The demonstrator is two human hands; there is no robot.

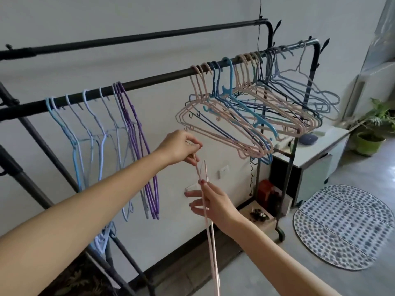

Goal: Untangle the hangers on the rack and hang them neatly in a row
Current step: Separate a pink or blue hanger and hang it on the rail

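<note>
Already, at the left of the dark metal rack rail [149, 81], pale blue and white wire hangers [85, 129] and a set of purple plastic-coated hangers [136, 135] are hung in an orderly row. Next, a thin pale pink hanger [208, 210], held off the rail and seen edge-on, is pinched near its top by the curled fingers of the left hand [181, 148]. Lower down, its shaft is steadied by the right hand [211, 199], thumb against it and fingers spread loosely. It is judged light, slender and somewhat springy, best taken at the neck below the hook. Further right, a tangled cluster of pink, blue and grey hangers [256, 107] is still crowded on the rail.
</note>
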